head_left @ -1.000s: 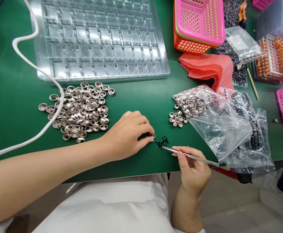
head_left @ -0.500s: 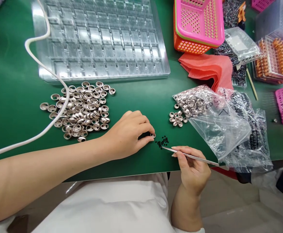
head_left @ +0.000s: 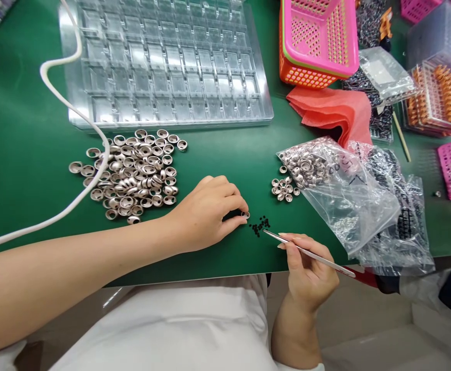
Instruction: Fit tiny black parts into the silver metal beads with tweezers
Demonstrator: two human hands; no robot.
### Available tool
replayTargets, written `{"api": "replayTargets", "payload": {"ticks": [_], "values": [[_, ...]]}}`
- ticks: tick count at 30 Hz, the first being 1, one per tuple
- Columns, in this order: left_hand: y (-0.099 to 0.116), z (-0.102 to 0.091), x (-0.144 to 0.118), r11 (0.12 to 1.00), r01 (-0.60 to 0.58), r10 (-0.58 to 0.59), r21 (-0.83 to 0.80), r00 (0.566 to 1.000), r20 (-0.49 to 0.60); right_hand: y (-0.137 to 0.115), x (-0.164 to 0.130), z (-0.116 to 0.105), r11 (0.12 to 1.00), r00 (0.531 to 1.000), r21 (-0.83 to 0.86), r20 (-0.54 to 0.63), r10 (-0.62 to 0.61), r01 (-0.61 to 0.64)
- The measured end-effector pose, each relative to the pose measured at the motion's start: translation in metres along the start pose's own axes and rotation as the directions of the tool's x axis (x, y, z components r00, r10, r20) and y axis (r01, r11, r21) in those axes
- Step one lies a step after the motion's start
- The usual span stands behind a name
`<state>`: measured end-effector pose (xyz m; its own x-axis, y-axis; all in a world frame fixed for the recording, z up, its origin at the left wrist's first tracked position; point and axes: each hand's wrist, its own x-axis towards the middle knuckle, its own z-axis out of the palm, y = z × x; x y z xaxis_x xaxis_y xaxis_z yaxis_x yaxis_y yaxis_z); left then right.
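Between thumb and forefinger, my left hand pinches a small silver metal ring just above the green table. Silver tweezers are gripped in my right hand, their tips pointing left at a cluster of tiny black pieces. The tips are at the cluster's lower right edge; whether they hold a piece is too small to tell. Left of my left hand lies a big heap of similar silver rings. A smaller group of rings sits above my right hand, beside a plastic bag of rings.
A clear compartment tray lies at the back, crossed at its left by a white cable. Stacked baskets, red cloth and a box of orange parts stand to the right. The table's front edge runs before my body.
The tweezers' tips have shifted slightly right and up along the black pieces, with my right hand moving a little right. My left hand keeps its pinch on the ring. The view has shifted slightly.
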<state>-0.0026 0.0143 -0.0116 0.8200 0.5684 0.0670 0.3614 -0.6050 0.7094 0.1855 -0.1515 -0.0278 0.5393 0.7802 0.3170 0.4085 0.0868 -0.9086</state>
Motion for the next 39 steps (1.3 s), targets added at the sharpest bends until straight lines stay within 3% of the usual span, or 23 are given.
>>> {"api": "replayTargets", "payload": {"ticks": [12, 28, 34, 39], "values": [[0.0, 0.0, -0.001, 1.0, 0.001, -0.001, 0.0, 1.0, -0.005, 0.003, -0.002, -0.006, 1.0, 0.991, 0.003, 0.131, -0.017, 0.017], [0.002, 0.0, 0.0, 0.999, 0.033, -0.033, -0.01, 0.999, 0.014, 0.0, -0.003, -0.005, 0.995, 0.992, -0.03, 0.09, -0.093, 0.096], [0.003, 0.001, 0.0, 0.999, 0.039, -0.039, -0.019, 0.999, -0.003, -0.012, 0.012, 0.01, 0.989, 0.99, -0.049, 0.027, -0.14, 0.141], [0.003, 0.002, -0.001, 0.999, 0.038, -0.038, -0.035, 0.999, -0.015, -0.011, 0.022, 0.026, 0.983, 0.975, -0.016, 0.131, -0.179, 0.183]]}}
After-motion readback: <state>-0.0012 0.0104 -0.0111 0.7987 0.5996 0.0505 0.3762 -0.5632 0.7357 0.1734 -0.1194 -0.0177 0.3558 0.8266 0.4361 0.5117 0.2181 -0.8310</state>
